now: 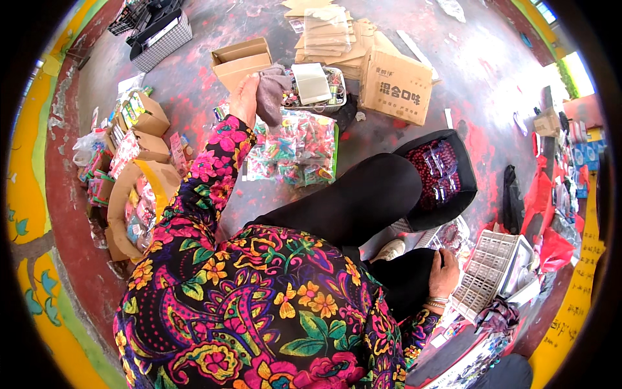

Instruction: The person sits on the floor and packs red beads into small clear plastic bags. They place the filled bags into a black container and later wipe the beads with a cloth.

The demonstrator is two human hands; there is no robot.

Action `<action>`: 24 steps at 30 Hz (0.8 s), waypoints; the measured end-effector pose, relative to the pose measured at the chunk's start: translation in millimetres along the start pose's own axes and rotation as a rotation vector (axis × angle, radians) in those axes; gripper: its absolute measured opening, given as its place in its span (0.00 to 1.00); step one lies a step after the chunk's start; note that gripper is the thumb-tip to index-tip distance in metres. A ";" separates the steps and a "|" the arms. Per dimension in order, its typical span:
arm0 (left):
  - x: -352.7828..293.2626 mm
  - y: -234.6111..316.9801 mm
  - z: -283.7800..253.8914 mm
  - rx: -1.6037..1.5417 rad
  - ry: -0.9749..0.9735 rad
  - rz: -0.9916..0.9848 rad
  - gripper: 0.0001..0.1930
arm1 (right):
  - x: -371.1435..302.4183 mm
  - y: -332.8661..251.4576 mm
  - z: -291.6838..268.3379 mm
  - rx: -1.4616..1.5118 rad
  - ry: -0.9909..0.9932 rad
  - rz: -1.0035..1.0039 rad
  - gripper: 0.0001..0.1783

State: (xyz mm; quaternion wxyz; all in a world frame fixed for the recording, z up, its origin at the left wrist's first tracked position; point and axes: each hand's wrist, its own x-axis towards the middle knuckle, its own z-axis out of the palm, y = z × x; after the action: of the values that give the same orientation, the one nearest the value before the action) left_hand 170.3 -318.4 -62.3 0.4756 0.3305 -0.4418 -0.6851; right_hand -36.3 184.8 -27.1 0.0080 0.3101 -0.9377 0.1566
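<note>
My left hand (243, 100) is stretched out ahead, closed on a grey-purple cloth (273, 96) that hangs from its fingers. Below the cloth, several clear packets (289, 146) with small colourful contents lie spread over a flat green-edged base. A white basket (339, 87) of small items, with a pale rectangular piece (311, 83) on top, stands just right of the cloth. My right hand (444, 275) rests against my bent knee in black trousers. Its fingers lie along the fabric, and nothing shows in them.
An open carton (241, 59) stands beyond my left hand, near a closed carton (395, 87) and flattened cardboard (324, 32). Filled boxes (144, 115) line the left side. A black bin (468, 188) with dark red items sits by my leg, near a white plastic crate (487, 272).
</note>
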 end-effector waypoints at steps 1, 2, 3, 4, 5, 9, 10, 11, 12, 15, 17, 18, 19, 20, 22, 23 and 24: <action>-0.7 -3.1 2.6 0.045 0.000 -0.008 0.12 | -0.4 -1.0 -0.4 -0.012 0.002 0.002 0.10; 1.3 -17.4 13.5 0.064 0.057 0.061 0.14 | -2.8 0.4 -0.6 -0.041 -0.006 0.015 0.10; 5.3 -35.0 8.9 0.420 0.127 0.326 0.15 | -3.5 3.2 -0.4 -0.063 -0.018 0.017 0.10; 10.3 -43.7 -5.7 0.585 0.022 0.346 0.14 | -2.4 9.0 3.7 -0.092 -0.050 0.019 0.09; 1.5 -44.5 -7.3 0.738 -0.101 0.357 0.14 | -3.2 10.2 0.6 -0.118 -0.032 -0.006 0.09; -3.3 -99.3 -37.0 0.985 -0.099 0.259 0.09 | 7.8 1.7 -11.2 -0.002 -0.043 0.024 0.07; -6.1 -97.4 -22.6 0.689 -0.127 0.134 0.08 | 7.5 8.1 -8.0 -0.013 -0.051 -0.008 0.08; -6.4 -92.4 -8.3 0.400 -0.151 -0.002 0.07 | 7.1 14.9 -5.4 -0.022 -0.060 -0.041 0.09; -18.1 -67.8 28.0 0.263 -0.198 -0.006 0.07 | 9.0 11.3 -7.0 0.057 0.003 -0.050 0.09; -61.3 5.1 123.2 0.117 -0.453 0.090 0.10 | 25.2 -21.5 -27.0 0.466 0.098 0.004 0.14; -94.8 31.8 182.9 0.089 -0.629 0.081 0.11 | 41.0 -39.2 -35.8 0.927 0.044 0.086 0.17; -109.7 31.9 201.3 0.129 -0.709 0.067 0.10 | 49.7 -44.4 -32.5 1.148 0.055 0.051 0.20; -130.3 37.1 227.4 0.186 -0.853 0.159 0.09 | 56.3 -52.1 -32.3 1.303 0.040 0.053 0.26; -145.1 29.8 251.2 0.120 -1.018 0.165 0.08 | 64.6 -58.5 -29.4 1.570 0.052 0.089 0.29; -172.2 14.9 289.2 0.282 -1.464 0.237 0.12 | 78.3 -67.3 -29.5 1.973 0.139 0.180 0.32; -186.7 12.0 304.0 0.326 -1.602 0.398 0.13 | 82.1 -67.4 -29.4 2.110 0.198 0.241 0.32; -196.0 -7.5 317.4 0.149 -1.612 0.580 0.14 | 80.3 -54.1 -25.6 2.238 0.220 0.180 0.29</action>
State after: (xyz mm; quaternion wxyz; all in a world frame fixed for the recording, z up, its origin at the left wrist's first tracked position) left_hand -45.1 -39.9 61.3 0.1497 -0.3527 -0.7556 -0.5313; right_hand -71.7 104.9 21.8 -0.2031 0.0587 -0.2832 0.9355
